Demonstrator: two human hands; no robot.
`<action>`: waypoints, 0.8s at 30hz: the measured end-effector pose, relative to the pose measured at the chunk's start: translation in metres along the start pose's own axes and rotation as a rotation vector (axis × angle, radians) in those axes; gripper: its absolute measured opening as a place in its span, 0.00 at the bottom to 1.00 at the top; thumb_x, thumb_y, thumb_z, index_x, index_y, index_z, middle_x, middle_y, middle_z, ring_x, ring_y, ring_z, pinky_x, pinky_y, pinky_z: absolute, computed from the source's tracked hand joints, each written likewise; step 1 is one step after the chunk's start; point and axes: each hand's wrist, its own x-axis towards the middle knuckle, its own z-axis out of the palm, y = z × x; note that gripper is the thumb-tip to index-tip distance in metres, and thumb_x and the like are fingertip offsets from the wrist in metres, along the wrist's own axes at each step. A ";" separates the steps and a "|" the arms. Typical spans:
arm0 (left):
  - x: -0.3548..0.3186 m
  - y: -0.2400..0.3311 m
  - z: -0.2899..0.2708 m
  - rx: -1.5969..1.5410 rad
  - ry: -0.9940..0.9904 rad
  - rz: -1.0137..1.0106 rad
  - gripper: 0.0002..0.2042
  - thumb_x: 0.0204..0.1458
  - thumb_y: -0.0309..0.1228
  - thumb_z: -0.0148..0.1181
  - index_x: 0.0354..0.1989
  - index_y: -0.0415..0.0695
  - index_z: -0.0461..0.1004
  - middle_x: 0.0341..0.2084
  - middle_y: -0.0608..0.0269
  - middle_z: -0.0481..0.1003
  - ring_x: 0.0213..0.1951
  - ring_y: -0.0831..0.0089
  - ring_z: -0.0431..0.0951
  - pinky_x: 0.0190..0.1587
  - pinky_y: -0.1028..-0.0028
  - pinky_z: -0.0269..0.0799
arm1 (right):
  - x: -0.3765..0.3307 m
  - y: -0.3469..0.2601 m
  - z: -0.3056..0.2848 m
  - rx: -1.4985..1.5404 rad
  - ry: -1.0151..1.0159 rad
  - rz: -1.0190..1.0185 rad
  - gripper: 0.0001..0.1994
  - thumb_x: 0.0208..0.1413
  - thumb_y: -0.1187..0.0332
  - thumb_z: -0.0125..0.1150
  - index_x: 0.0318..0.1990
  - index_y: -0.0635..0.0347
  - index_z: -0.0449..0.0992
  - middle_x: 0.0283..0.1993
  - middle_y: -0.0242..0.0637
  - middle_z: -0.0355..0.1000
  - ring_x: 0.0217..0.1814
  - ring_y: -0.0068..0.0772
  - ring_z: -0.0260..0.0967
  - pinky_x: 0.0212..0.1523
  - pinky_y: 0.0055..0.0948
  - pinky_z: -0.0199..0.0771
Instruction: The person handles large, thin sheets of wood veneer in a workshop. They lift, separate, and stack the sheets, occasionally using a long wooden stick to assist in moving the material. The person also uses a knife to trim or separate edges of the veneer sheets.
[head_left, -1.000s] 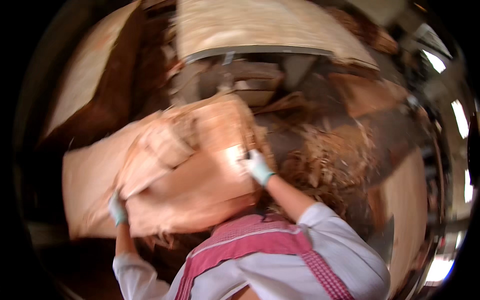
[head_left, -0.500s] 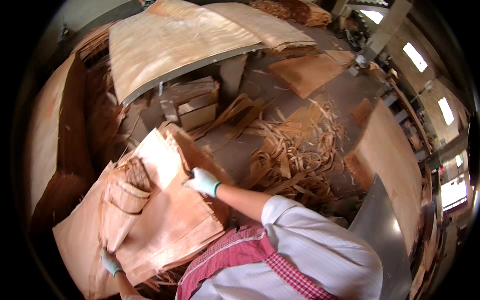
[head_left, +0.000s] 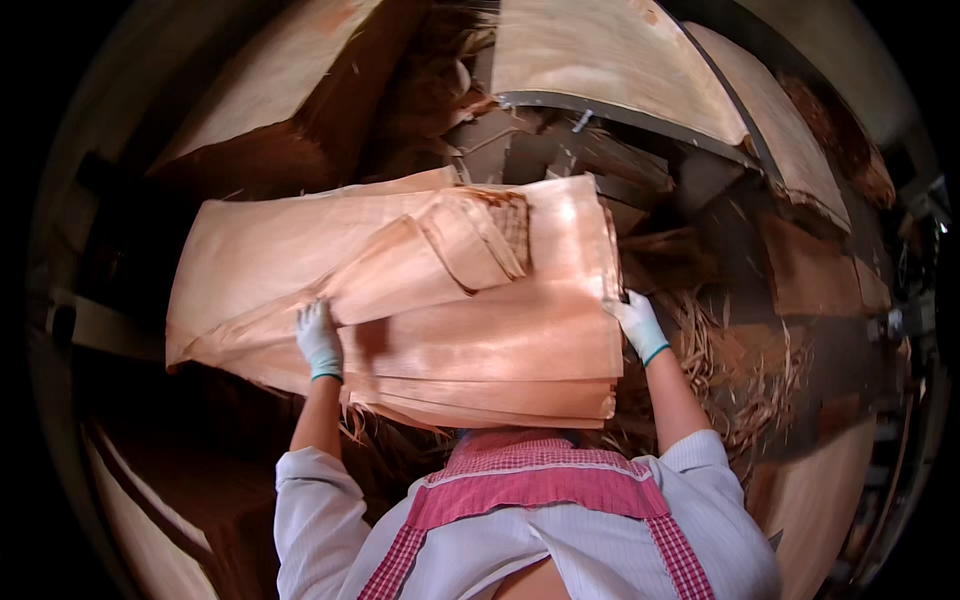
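I hold a stack of thin reddish wood veneer sheets (head_left: 480,330) out in front of my chest. My left hand (head_left: 319,340), in a light glove, presses flat on the top of the stack near its left side. At the stack's right edge my gloved right hand (head_left: 636,322) grips the sheets. Some top sheets (head_left: 470,245) are folded and torn, lying crumpled on the pile. The lower sheets fan out toward me.
A large table with pale veneer sheets (head_left: 610,60) stands ahead at the upper right. Shredded veneer scraps (head_left: 740,370) litter the floor to the right. More veneer piles (head_left: 270,80) sit at the upper left, and another sheet (head_left: 810,500) lies at lower right.
The view has swung to the left and down. The stack now lies level and wide before me, my left hand has come up onto its top, and my right hand has shifted to its right edge.
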 end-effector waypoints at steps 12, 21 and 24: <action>-0.107 -0.013 -0.043 -0.500 -0.191 -0.296 0.12 0.47 0.18 0.47 0.37 0.38 0.75 0.37 0.49 0.76 0.40 0.49 0.75 0.40 0.64 0.72 | 0.004 0.049 -0.017 -0.420 0.449 0.001 0.20 0.47 0.59 0.68 0.41 0.64 0.72 0.34 0.37 0.74 0.36 0.33 0.70 0.41 0.34 0.69; -0.100 -0.027 -0.097 -0.581 -0.029 -0.425 0.08 0.54 0.20 0.48 0.35 0.36 0.75 0.31 0.53 0.77 0.32 0.64 0.77 0.38 0.71 0.71 | -0.063 -0.017 0.010 0.357 0.529 0.145 0.10 0.61 0.60 0.54 0.33 0.56 0.71 0.27 0.25 0.67 0.17 0.16 0.56 0.16 0.20 0.57; -0.018 0.088 -0.102 -0.764 0.010 -0.024 0.08 0.57 0.20 0.49 0.42 0.35 0.74 0.41 0.50 0.75 0.44 0.59 0.76 0.49 0.68 0.71 | -0.081 0.012 0.011 -0.168 0.552 0.061 0.28 0.61 0.50 0.51 0.15 0.64 0.71 0.10 0.30 0.62 0.15 0.22 0.57 0.16 0.35 0.56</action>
